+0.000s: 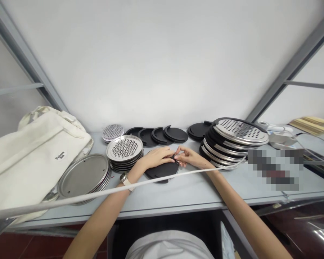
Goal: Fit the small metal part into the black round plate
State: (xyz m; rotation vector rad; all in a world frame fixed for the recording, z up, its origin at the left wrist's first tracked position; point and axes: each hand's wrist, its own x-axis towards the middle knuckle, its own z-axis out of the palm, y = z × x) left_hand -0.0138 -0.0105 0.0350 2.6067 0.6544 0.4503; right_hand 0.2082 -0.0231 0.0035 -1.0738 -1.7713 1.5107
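A pale cord point(97, 193) runs slantwise across the view in front of both forearms, nearest the camera. Beyond it, the black disc point(162, 173) lies on the table point(197, 192) between the two hands, with a small metal piece point(177, 161) at its right-hand edge. The left hand point(157, 157) rests across the disc, fingers close together and pointing toward that piece; I cannot tell whether their tips grip anything. The right hand point(188, 157) has its fingers curled, thumb and forefinger appearing to pinch the metal piece. For good work here, I'd let the left palm bear down lightly so the disc cannot turn, and line the small part up squarely before putting any force on it; a tilted part could slip or scratch the rim. Just left of the disc stands a stack of round graters point(125, 148), with black trays point(176, 134) leaning in a row behind. To the right rises a taller stack of larger graters and black trays point(240, 130). Farther left are a stack of metal plates point(83, 175) and a cream cloth bag point(39, 154).
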